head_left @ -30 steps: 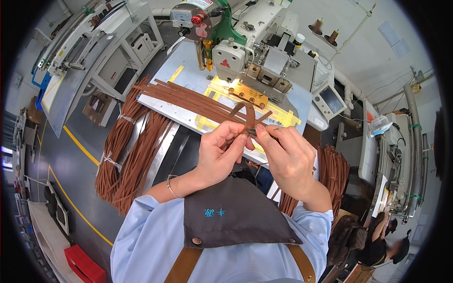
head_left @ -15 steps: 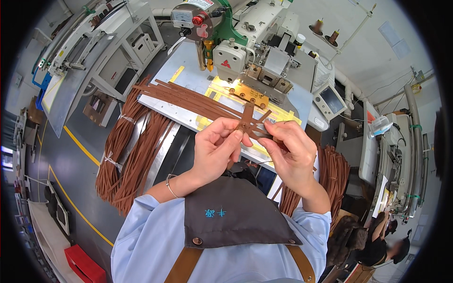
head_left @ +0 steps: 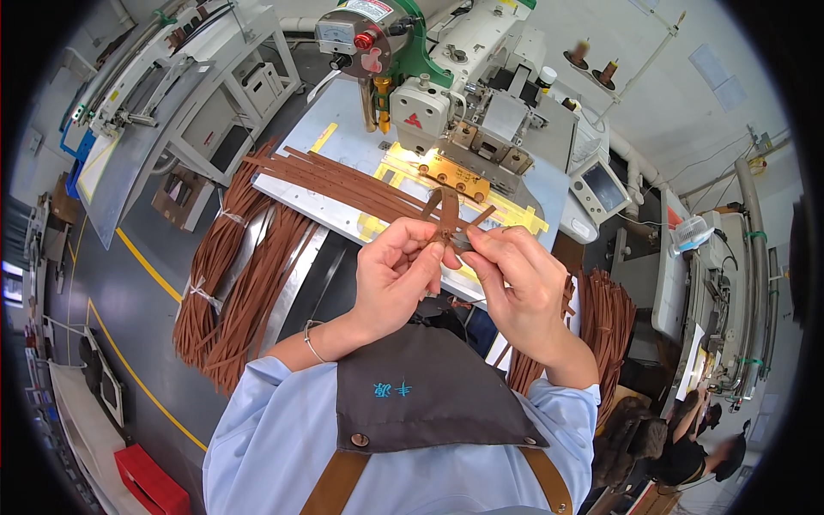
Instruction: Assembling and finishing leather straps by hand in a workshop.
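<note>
Between thumb and fingers, my left hand (head_left: 396, 264) pinches a brown leather strap (head_left: 448, 206), whose free part bends up in a loop. Close on its right, my right hand (head_left: 519, 279) is closed, thumb against fingers, at the same strap, and a narrow brown strip end sticks up above its fingertips. A small greyish thing (head_left: 461, 243) shows between the two hands; its kind cannot be made out. Both hands are above the near edge of the sewing machine table. Past them stands the industrial sewing machine (head_left: 419, 116) with a brass-coloured clamp plate (head_left: 455, 178).
Loose brown straps (head_left: 343, 184) lie across the table to the left. Tied bundles of straps (head_left: 245, 292) hang at its left side, and another bundle (head_left: 608, 313) hangs at the right. A control screen (head_left: 601, 187) stands right of the machine. A person (head_left: 699, 459) is at the far right.
The strap's upper part, flat and upright before, is now bent over into a loop. My right hand has moved slightly left, closer to my left hand, which stays nearly in place.
</note>
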`<state>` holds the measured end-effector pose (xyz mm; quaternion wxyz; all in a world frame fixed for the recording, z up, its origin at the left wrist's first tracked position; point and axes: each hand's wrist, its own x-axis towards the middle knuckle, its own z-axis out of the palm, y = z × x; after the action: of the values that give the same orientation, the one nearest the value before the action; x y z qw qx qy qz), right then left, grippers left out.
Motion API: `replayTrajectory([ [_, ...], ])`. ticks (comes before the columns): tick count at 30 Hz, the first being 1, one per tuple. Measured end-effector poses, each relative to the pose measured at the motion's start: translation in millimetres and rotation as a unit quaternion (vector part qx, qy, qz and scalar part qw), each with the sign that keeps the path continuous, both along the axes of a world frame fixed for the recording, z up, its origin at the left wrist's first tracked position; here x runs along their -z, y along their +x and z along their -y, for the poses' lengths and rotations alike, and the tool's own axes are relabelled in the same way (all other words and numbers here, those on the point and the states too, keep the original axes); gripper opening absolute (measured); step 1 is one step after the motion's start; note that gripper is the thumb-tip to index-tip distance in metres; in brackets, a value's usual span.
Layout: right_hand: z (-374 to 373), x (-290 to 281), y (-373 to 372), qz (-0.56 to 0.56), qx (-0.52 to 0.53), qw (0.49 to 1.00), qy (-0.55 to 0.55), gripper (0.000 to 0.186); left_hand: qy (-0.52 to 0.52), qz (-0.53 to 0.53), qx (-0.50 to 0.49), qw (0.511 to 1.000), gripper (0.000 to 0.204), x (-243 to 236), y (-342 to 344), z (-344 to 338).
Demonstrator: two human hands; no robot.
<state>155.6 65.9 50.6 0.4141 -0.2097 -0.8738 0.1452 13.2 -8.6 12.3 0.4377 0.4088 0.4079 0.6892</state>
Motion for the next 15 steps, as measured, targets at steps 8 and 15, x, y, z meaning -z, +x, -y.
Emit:
replayTrajectory([
  [8,-0.3,-3.0,-1.9,0.017,0.017,0.999,0.043,0.021,0.007,0.003,-0.008,1.0,0.008,0.4,2.4,-1.8],
  [15,-11.6,-1.4,-2.9,-0.017,-0.024,0.999,0.015,0.03,-0.008,0.014,0.012,1.0,0.009,1.3,1.8,-2.2],
])
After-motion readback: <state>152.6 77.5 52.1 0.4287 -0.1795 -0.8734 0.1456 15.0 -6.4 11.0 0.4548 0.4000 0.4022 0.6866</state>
